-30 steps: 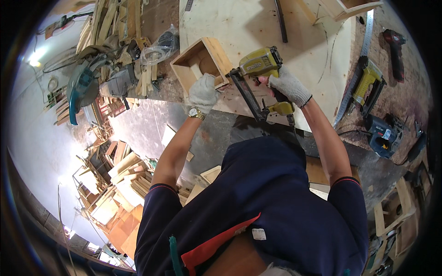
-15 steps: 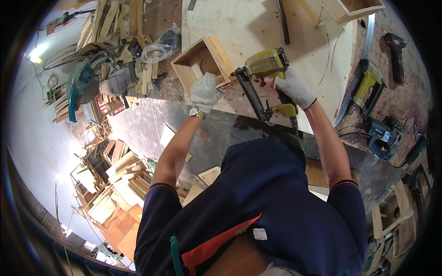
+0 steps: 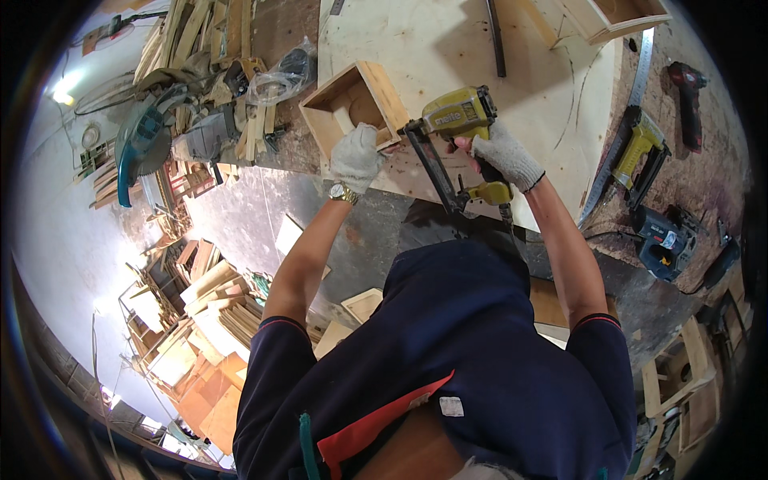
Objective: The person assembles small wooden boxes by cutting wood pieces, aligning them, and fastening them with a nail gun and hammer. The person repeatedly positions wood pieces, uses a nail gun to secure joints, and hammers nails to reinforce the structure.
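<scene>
- Right hand: your gloved fingers are closed around the handle of the yellow nail gun; you cannot tell from this view whether the trigger is pressed.
- Left hand: your gloved fingers are curled over the near wall of the wooden box, gripping it.
- Location: the box lies at the upper centre of the frame, on the pale plywood board; the nail gun is just to its right.
- Hazard: your left fingers are near the nose; a misaimed or deflected fastener could strike them.
- Hazard: a loose left grip could let the box shift under recoil, splitting the wall or misplacing the fastener.
- Orientation: the nose points toward the left of the frame, at the box's lower right corner; contact cannot be confirmed.
- Long axis: the gun's body runs right to left, dipping slightly leftward; its black magazine slants from the nose toward the lower right.
</scene>
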Demonstrator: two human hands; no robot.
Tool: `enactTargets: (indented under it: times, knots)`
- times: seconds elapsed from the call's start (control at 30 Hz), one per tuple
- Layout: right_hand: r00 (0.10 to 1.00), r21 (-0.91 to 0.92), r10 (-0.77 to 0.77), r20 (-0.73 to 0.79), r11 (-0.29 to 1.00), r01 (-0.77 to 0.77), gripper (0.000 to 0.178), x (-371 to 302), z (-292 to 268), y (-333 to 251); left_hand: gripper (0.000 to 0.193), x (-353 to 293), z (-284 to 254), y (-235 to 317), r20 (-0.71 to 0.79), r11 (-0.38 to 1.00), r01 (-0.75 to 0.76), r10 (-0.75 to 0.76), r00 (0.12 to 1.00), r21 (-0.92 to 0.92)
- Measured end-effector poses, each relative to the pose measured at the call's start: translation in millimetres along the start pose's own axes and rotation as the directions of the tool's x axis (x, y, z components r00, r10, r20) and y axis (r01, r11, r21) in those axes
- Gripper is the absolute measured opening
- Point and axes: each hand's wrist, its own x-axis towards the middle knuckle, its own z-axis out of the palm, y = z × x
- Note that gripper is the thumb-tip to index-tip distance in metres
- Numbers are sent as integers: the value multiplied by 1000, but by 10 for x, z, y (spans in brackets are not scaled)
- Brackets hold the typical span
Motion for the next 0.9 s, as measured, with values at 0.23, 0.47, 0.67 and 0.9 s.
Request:
enactTargets:
  times: [0.23, 0.47, 0.67, 0.9]
  knots:
    - [1000, 29, -29, -1, 999, 29, 36, -46, -30, -51, 51, 33, -81, 65, 21, 999, 24, -23, 1000, -38]
    - [943, -214, -134, -305, 974, 69, 34, -514, -116, -179, 53, 150, -237, 321, 81, 973, 215, -208, 975, -82]
    - [782, -634, -324, -532, 765, -114, 44, -1208, -77, -299, 63, 731, -322, 826, 372, 472, 801, -715, 592, -368]
    - [657, -668, -389, -646, 705, -239, 55, -1414, -53, -85, 44, 959, -283, 635, 518, 529, 573, -267, 813, -626]
